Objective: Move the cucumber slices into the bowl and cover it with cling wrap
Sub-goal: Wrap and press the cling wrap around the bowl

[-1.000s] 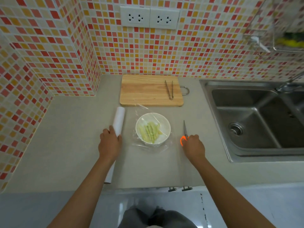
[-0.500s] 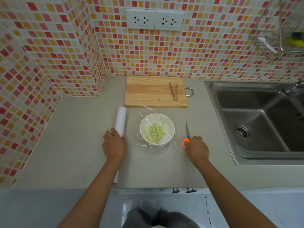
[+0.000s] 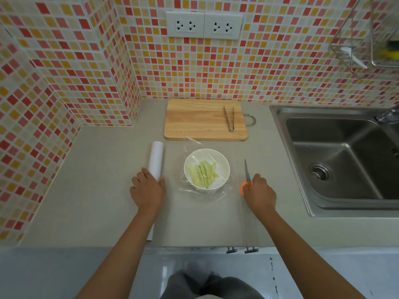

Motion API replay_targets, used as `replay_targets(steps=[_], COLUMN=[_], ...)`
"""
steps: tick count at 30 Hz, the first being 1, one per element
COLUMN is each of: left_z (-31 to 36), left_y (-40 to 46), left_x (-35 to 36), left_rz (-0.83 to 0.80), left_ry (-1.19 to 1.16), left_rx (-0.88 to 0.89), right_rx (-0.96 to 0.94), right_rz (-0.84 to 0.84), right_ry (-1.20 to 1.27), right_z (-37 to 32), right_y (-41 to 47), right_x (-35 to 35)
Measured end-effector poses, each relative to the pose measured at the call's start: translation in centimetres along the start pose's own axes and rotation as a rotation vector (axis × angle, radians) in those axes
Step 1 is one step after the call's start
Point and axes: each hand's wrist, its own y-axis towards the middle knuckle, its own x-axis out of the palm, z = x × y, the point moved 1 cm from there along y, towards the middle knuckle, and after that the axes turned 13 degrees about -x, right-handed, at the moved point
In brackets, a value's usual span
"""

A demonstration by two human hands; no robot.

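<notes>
The cucumber slices (image 3: 202, 174) are seen lying inside the white bowl (image 3: 223, 180), pale green strips heaped toward its middle, and a sheet of cling wrap (image 3: 195, 192) is stretched over the bowl's mouth and bunched loosely around its base. The bowl is the only container holding anything; it stands on the counter (image 3: 97, 190), just in front of the wooden cutting board (image 3: 194, 119). To the right of the bowl, well apart, the steel sink (image 3: 345, 160) is seen with nothing in it. A pair of tongs (image 3: 229, 117) is laid on the board, behind the bowl.

To the left of the bowl, the cling wrap roll (image 3: 155, 161) is pressed down by the left hand (image 3: 148, 189), whose palm and fingers are laid flat over its near part. To the right of the bowl, the orange-handled scissors (image 3: 246, 175) are gripped at the handle by the right hand (image 3: 260, 192), the blades closed and pointed away along the counter.

A thin film edge is glimpsed running toward the counter's front, right of the bowl; whether it is joined to the roll cannot be told. If it is, the bowl could be dragged or tipped when the roll is lifted. The loose wrap at the base is judged a weak seal and could peel up. The blades could also snag the film if slid toward the bowl.
</notes>
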Motion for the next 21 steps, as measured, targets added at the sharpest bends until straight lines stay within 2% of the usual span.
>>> replay_targets(steps=[9, 14, 16, 18, 21], left_z=[0.6, 1.1, 1.7, 2.8, 5.5], left_y=[0.6, 1.0, 0.9, 0.7, 0.0], left_x=[-0.5, -1.1, -1.9, -2.5, -2.6], left_rz=[0.046, 0.100, 0.184, 0.181, -0.073], left_ry=[-0.016, -0.051, -0.147, -0.342, -0.673], left_rx=[0.037, 0.019, 0.069, 0.159, 0.127], right_rx=[-0.052, -0.052, -0.043, -0.037, -0.041], right_rz=[0.100, 0.101, 0.102, 0.120, 0.189], right_ry=[-0.040, -0.037, -0.030, -0.016, 0.066], right_z=[-0.9, -1.3, -1.4, -1.5, -1.9], right_y=[0.9, 1.5, 1.8, 2.1, 2.5], right_x=[-1.0, -1.1, -1.0, -1.0, -1.1])
